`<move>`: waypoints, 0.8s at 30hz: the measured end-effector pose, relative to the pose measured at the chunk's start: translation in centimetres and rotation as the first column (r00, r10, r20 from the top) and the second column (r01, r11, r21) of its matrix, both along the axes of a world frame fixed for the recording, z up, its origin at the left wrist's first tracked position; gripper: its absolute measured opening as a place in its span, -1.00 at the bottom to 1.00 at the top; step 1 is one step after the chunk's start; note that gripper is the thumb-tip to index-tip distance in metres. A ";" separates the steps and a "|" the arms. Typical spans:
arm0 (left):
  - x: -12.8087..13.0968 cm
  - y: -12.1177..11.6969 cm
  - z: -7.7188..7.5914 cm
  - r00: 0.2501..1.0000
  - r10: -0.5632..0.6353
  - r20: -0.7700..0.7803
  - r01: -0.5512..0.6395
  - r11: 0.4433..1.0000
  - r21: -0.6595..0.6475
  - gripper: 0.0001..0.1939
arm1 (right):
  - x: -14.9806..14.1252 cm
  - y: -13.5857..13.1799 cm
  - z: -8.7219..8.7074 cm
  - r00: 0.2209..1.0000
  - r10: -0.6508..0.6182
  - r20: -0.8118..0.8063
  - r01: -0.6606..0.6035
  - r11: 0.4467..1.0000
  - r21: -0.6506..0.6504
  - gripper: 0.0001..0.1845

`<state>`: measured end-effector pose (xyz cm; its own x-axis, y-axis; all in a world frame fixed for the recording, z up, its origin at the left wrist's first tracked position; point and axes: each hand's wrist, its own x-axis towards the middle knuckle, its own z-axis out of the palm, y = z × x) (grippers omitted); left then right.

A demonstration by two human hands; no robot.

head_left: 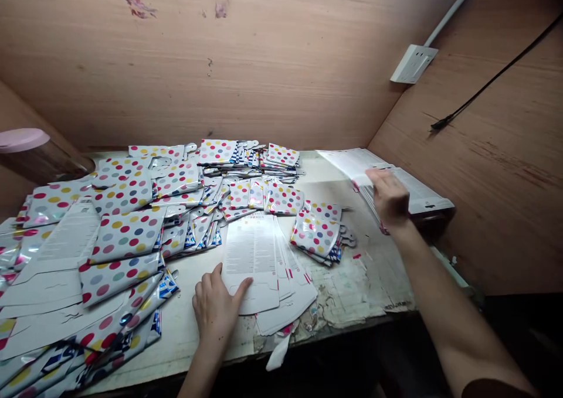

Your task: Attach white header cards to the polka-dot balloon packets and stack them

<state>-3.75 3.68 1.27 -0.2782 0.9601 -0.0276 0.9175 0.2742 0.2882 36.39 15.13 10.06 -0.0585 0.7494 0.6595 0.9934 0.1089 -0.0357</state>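
Two plywood walls (220,52) meet behind a long, worn worktop (365,286), whose pale surface is peeling near the front edge. Dozens of polka-dot card packets (127,234) cover its left and middle, too overlapped to count exactly; they lie in loose piles, some shiny and some with blue-and-white patterned edges.

Two bare arms reach in from the bottom of the view. The right arm stretches up and across to the far right of the worktop, where the right hand (389,199) is curled and grasping one fanned bundle of white printed sheets (417,190). The bundle tilts up from the surface, and a dark edge shows beneath it.

The left arm comes in nearer the middle. The left hand (214,310) lies open and relaxed on the worktop, fingers spread, its thumb touching one fanned stack of white printed cards (250,263) just to its right. Between the two hands, one small pile of polka-dot packets (314,232) sits beyond that stack, closer to the right hand.

Well to the left of the left hand, one jar with a pink lid (26,143) stands at the far corner. High on the right wall are one white wall socket (413,64), one white conduit (453,11) and one black cable (488,78).
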 end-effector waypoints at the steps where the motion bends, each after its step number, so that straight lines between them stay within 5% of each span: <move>1: -0.1 0.1 0.2 1.000 0.006 0.027 -0.006 1.000 -0.007 -0.28 | 2.2 2.3 0.1 0.996 -0.085 0.025 0.087 0.989 -0.119 -0.56; 5: -0.9 0.2 1.0 0.976 0.100 0.193 -0.091 0.994 -0.056 -0.36 | 6.3 9.0 0.5 0.981 -0.196 0.010 0.191 0.945 -0.264 -0.58; 8: -1.8 -0.3 1.6 0.856 0.205 0.475 -0.186 0.979 -0.088 -0.41 | 4.3 9.4 0.9 0.966 -0.255 -0.033 0.237 0.933 -0.269 -0.53; 10: -2.1 -0.9 2.0 0.637 0.220 0.739 -0.224 0.970 -0.095 -0.36 | 0.2 6.5 0.6 0.971 -0.235 -0.051 0.215 0.941 -0.261 -0.50; 12: -1.8 -1.5 2.6 0.374 0.193 0.907 -0.231 0.967 -0.110 -0.23 | -5.2 0.9 -0.3 0.988 -0.102 -0.114 0.063 0.951 -0.304 -0.58; 13: -1.4 -1.8 2.8 0.284 0.170 0.943 -0.226 0.968 -0.106 -0.17 | -8.0 -2.4 -0.8 0.954 0.073 -0.290 -0.178 0.918 -0.355 -0.65; 14: -1.0 -2.1 3.0 0.231 0.144 0.962 -0.226 0.970 -0.091 -0.12 | -10.4 -5.6 -1.3 0.859 0.227 -0.459 -0.430 0.805 -0.408 -0.66; 15: -0.6 -2.3 3.2 0.211 0.115 0.971 -0.233 0.970 -0.065 -0.10 | -12.2 -8.1 -1.7 0.765 0.310 -0.564 -0.588 0.693 -0.418 -0.67; 16: -0.2 -2.5 3.3 0.211 0.090 0.973 -0.243 0.969 -0.037 -0.10 | -13.2 -9.7 -1.9 0.722 0.342 -0.601 -0.635 0.673 -0.379 -0.71; 18: 0.3 -2.8 3.3 0.220 0.056 0.974 -0.272 0.962 0.006 -0.12 | -12.6 -9.2 -2.0 0.793 0.320 -0.519 -0.486 0.846 -0.221 -0.72; 20: 0.3 -3.0 3.1 0.213 0.046 0.976 -0.275 0.961 0.015 -0.15 | -9.3 -4.1 -2.2 0.971 0.076 -0.225 -0.126 0.969 -0.214 -0.66; 22: -0.1 -3.0 2.7 0.199 0.050 0.979 -0.251 0.968 0.001 -0.15 | -5.3 2.9 -2.7 0.983 -0.096 0.155 0.149 0.912 -0.383 -0.54; 24: -0.6 -2.8 2.2 0.206 0.070 0.976 -0.236 0.972 -0.020 -0.12 | -2.3 9.0 -3.2 0.933 -0.049 0.356 0.230 0.844 -0.485 -0.51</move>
